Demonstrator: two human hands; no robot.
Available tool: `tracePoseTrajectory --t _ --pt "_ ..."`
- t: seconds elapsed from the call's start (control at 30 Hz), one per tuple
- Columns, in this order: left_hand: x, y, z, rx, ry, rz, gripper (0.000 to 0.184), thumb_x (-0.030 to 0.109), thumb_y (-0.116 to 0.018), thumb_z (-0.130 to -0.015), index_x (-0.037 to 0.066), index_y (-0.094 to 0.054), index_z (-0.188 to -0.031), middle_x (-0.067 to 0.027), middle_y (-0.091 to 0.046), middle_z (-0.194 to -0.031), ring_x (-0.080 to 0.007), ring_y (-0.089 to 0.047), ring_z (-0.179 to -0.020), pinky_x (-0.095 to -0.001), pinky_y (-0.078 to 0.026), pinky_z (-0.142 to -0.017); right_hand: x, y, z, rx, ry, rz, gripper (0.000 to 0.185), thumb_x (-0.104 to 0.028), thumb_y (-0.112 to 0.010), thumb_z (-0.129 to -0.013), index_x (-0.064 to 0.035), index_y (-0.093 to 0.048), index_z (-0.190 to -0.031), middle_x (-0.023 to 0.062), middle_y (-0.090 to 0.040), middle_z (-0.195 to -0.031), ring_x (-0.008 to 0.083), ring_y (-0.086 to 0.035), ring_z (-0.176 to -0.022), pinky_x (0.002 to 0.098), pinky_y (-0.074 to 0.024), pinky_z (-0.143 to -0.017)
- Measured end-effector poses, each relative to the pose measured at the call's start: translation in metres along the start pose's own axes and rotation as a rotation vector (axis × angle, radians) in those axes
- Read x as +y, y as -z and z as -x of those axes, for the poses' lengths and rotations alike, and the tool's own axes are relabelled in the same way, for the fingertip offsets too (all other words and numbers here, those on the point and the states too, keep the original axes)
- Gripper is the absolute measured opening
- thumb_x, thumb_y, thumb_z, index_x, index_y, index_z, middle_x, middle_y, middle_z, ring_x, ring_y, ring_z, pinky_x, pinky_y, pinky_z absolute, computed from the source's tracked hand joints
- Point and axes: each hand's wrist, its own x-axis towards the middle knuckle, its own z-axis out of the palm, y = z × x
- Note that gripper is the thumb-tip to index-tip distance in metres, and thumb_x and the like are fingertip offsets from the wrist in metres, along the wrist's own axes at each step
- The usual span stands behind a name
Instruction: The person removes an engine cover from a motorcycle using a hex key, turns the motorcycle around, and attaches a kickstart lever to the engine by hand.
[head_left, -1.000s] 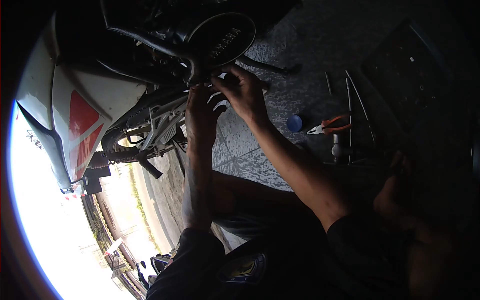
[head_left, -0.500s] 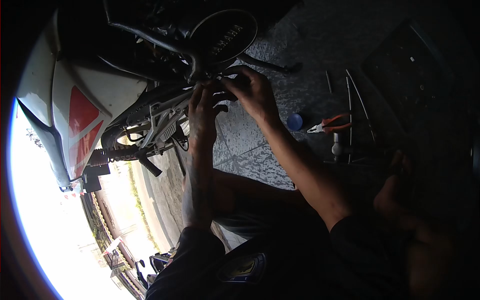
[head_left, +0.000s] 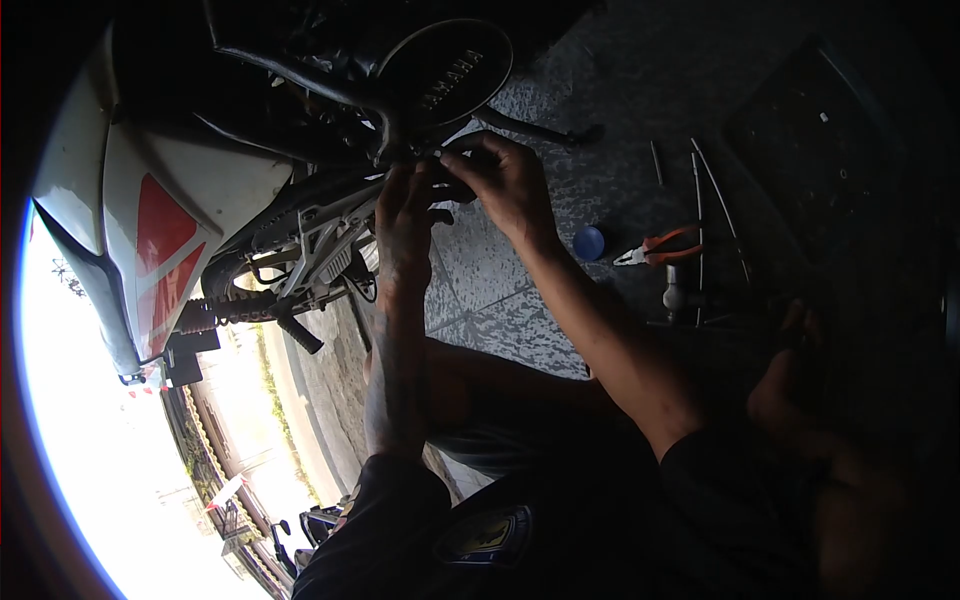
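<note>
A motorcycle [head_left: 240,180] with white and red panels fills the upper left. Its round engine cover [head_left: 447,75] carries the raised word YAMAHA. Just below that cover, my right hand [head_left: 512,190] has its thumb and forefinger pinched together by a small pale spot, too tiny to name. My left hand [head_left: 403,225] reaches up beside it, fingers bent against the dark underside near the silver footrest bracket [head_left: 335,235]. Both hands' fingertips nearly meet. Shadow and the fingers themselves hide whatever they grip.
On the grey floor to the right lie orange-handled pliers [head_left: 660,247], a blue round cap [head_left: 589,243], a hammer [head_left: 675,295] and thin rods [head_left: 720,205]. A dark tray [head_left: 810,140] stands farther right. My bare foot [head_left: 780,385] rests near the hammer.
Both hands stay at the same spot under the engine cover, with only slight finger shifts. The tools on the floor have not moved.
</note>
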Motion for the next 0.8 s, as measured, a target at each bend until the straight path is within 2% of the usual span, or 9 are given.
tracePoseTrajectory --t 0.17,0.27,0.33,0.4,0.5,0.63,0.7,0.73,0.8 --pt "-0.004 0.001 -0.001 0.05 -0.03 -0.042 0.028 0.027 -0.05 -0.099 0.005 -0.056 -0.115 -0.0046 -0.067 -0.095 -0.012 -0.066 -0.08 -0.0223 -0.044 -0.058 -0.005 -0.001 0.001 -0.018 -0.042 -0.073 0.014 -0.013 -0.068 -0.087 0.0006 -0.067 -0.093 0.0078 -0.07 -0.078 0.0114 -0.067 -0.072 0.0234 -0.0523 -0.067" --pt "-0.01 0.007 -0.003 0.013 -0.085 -0.11 0.03 0.024 -0.05 -0.099 0.003 -0.056 -0.119 -0.0049 -0.067 -0.098 -0.0114 -0.066 -0.08 -0.0212 -0.043 -0.057 -0.007 0.004 0.004 0.028 0.052 0.158 0.02 -0.017 -0.069 -0.086 0.0021 -0.067 -0.093 0.0094 -0.07 -0.078 0.0145 -0.068 -0.073 0.0255 -0.0535 -0.069" --pt "-0.016 0.011 -0.006 0.008 -0.13 -0.167 0.031 0.02 -0.051 -0.097 0.001 -0.056 -0.121 -0.0055 -0.066 -0.102 -0.0105 -0.065 -0.081 -0.0216 -0.044 -0.057 0.002 0.004 0.005 0.049 0.04 0.107 0.022 -0.018 -0.07 -0.085 0.0024 -0.066 -0.091 0.0104 -0.07 -0.08 0.0159 -0.069 -0.073 0.0266 -0.054 -0.069" --pt "-0.029 0.014 -0.012 0.05 -0.317 -0.198 0.03 0.016 -0.051 -0.096 0.0 -0.058 -0.121 -0.0062 -0.066 -0.103 -0.0092 -0.063 -0.082 -0.0215 -0.043 -0.058 0.004 0.005 0.007 0.054 0.038 0.109 0.02 -0.016 -0.069 -0.085 0.0029 -0.065 -0.088 0.0109 -0.069 -0.08 0.0166 -0.069 -0.074 0.027 -0.0539 -0.069" --pt "-0.034 0.016 -0.017 0.008 -0.429 -0.259 0.029 0.017 -0.053 -0.094 -0.001 -0.06 -0.116 -0.0048 -0.065 -0.095 -0.0077 -0.058 -0.077 -0.0219 -0.041 -0.057 0.006 0.008 0.008 0.036 0.05 0.069 0.017 -0.012 -0.067 -0.083 0.004 -0.064 -0.086 0.0107 -0.069 -0.079 0.0157 -0.068 -0.075 0.0273 -0.0538 -0.069" --pt "-0.035 0.022 -0.019 -0.015 -0.367 -0.333 0.03 0.023 -0.052 -0.096 -0.001 -0.061 -0.113 -0.0031 -0.064 -0.081 -0.0069 -0.055 -0.071 -0.024 -0.038 -0.054 0.006 0.005 0.012 0.051 0.027 0.025 0.012 -0.005 -0.069 -0.079 0.0023 -0.063 -0.086 0.0095 -0.065 -0.076 0.0155 -0.065 -0.071 0.0293 -0.0498 -0.066" --pt "-0.039 0.025 -0.019 0.06 -0.178 -0.331 0.032 0.022 -0.051 -0.097 -0.001 -0.06 -0.117 -0.0081 -0.064 -0.095 -0.0097 -0.058 -0.077 -0.0242 -0.042 -0.055 0.002 0.004 0.016 0.046 0.033 0.048 0.014 -0.005 -0.069 -0.079 0.0016 -0.063 -0.09 0.0089 -0.064 -0.075 0.0148 -0.064 -0.072 0.0283 -0.0495 -0.067" --pt "-0.042 0.026 -0.018 0.062 -0.179 -0.323 0.032 0.022 -0.051 -0.097 -0.001 -0.06 -0.117 -0.0081 -0.064 -0.095 -0.0097 -0.058 -0.077 -0.0242 -0.042 -0.055 -0.002 0.003 0.016 0.04 0.036 0.058 0.017 -0.004 -0.07 -0.079 0.0008 -0.063 -0.094 0.0082 -0.064 -0.075 0.0142 -0.064 -0.073 0.0273 -0.0491 -0.067" --pt "-0.051 0.034 -0.014 0.037 -0.257 -0.345 0.032 0.012 -0.052 -0.096 -0.002 -0.055 -0.125 -0.0138 -0.057 -0.116 -0.0148 -0.06 -0.088 -0.025 -0.047 -0.057 -0.006 0.006 0.019 -0.027 -0.032 0.069 0.023 -0.002 -0.07 -0.079 -0.0013 -0.063 -0.1 0.008 -0.063 -0.08 0.0131 -0.063 -0.075 0.0267 -0.0494 -0.067"
